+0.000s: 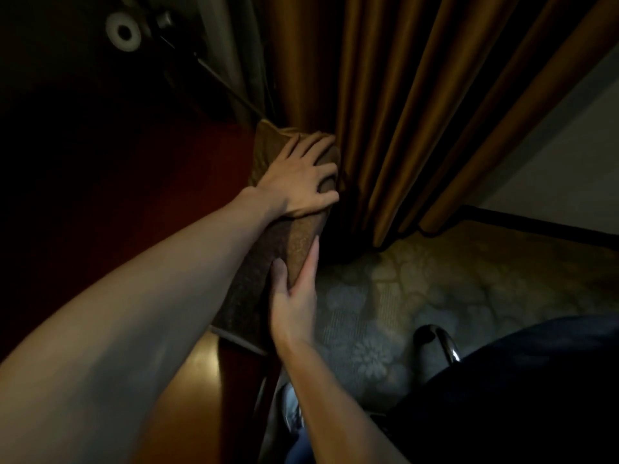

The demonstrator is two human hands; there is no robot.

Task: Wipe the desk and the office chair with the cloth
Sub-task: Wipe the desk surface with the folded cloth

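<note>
Pressing the cloth [268,249] down with your left hand [298,175], fingers spread and fairly straight, at the desk [134,195] edge beside the curtain [402,112]; your right hand [294,296] pinches the cloth's nearer part between thumb and fingers.

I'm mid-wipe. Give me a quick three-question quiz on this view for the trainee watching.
1. True or false: the left hand and the right hand both touch the cloth.
2. What hangs just beyond the left hand? A) a curtain B) a whiteboard C) a mirror
3. Fill in: the cloth lies along the edge of the ____.

Key: 1 true; 2 A; 3 desk.
</note>
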